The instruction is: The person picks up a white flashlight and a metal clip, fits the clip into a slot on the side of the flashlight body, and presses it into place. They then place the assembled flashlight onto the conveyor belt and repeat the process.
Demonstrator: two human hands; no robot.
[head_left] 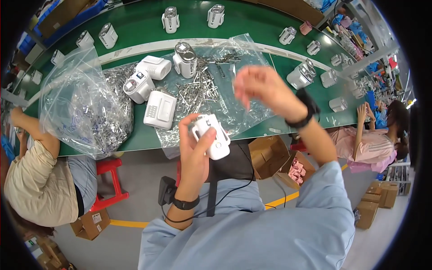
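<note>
My left hand (192, 150) is closed around a white plastic device (215, 143) with a round button, its thumb resting on the front face. To the upper right, my right hand (261, 86) hovers over a clear plastic sheet (245, 60), apart from the device. Its fingers are curled and smeared by motion, so anything in them cannot be made out. Small silvery metal pieces (198, 92) lie heaped on the sheet. Beside them are further white devices: one upright (185, 60), one tilted (139, 86), one on its side (155, 67) and one with a slotted face (160, 110).
A bulging clear bag of metal pieces (90, 112) sits on the left. White devices (170, 20) stand along the green belt (139, 22) beyond a pale rail. Co-workers sit left (40, 180) and right (369, 139). Open cartons (269, 155) stand below the table edge.
</note>
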